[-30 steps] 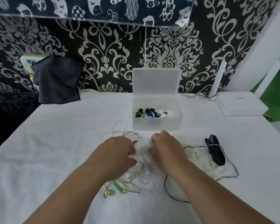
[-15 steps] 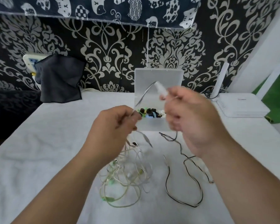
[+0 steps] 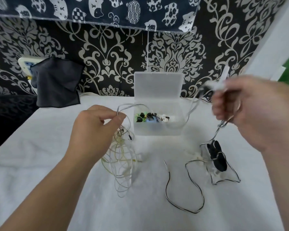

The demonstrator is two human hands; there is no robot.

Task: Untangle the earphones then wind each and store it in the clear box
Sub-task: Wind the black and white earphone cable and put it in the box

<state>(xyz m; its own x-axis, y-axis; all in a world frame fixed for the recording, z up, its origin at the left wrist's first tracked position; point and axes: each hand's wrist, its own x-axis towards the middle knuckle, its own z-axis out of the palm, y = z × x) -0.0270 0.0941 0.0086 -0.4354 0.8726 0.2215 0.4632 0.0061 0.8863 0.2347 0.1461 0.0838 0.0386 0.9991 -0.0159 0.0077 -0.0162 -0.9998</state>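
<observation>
My left hand (image 3: 97,129) pinches a grey-white earphone cord, and a tangle of white and pale yellow-green cords (image 3: 122,162) hangs from it down to the white table (image 3: 40,155). My right hand (image 3: 250,112), blurred and raised at the right, grips the other end of that cord, which arcs across the front of the clear box (image 3: 157,129). The box stands open with its lid up and holds several wound earphones. A black-and-white cord (image 3: 185,195) lies loose on the table, running to a black earphone bundle (image 3: 217,155).
A dark grey cloth (image 3: 57,84) hangs over a white power strip at the back left. Patterned black-and-white wallpaper backs the table. A white wall edge and a green surface are at the far right.
My hands have moved apart: the right hand swung right and up, stretching the grey-white cord out of the tangle. The left hand stayed near the middle, with the tangle hanging from it.
</observation>
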